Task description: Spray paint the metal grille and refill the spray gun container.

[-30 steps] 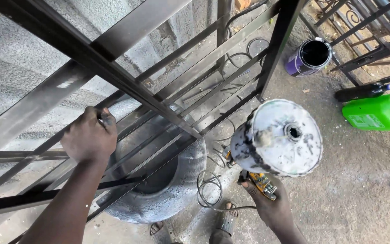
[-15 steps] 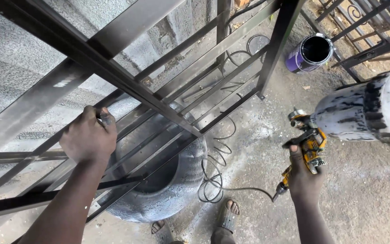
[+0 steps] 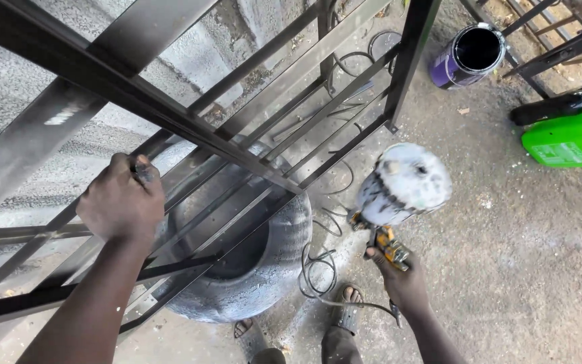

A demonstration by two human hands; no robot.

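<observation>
My left hand (image 3: 124, 201) grips a bar of a dark metal gate frame (image 3: 250, 111) that leans over an old tyre (image 3: 264, 269). In my right hand (image 3: 399, 276) is a yellow spray gun (image 3: 389, 246) with a paint-stained white cup (image 3: 405, 183) on top. The gun is held upright to the right of the frame's lower corner, apart from the bars. A thin hose (image 3: 318, 269) trails from the gun in loops on the ground beside the tyre.
An open paint can (image 3: 469, 55) with a dark inside stands at the upper right. A green plastic jerrycan (image 3: 570, 140) and a dark bottle (image 3: 554, 108) lie at the right edge. More metal bars (image 3: 560, 34) cross the top right. My sandalled foot (image 3: 349, 307) shows below.
My right hand has swung the spray gun from far right back toward the frame, cup now upright. My left hand stays on the same bar.
</observation>
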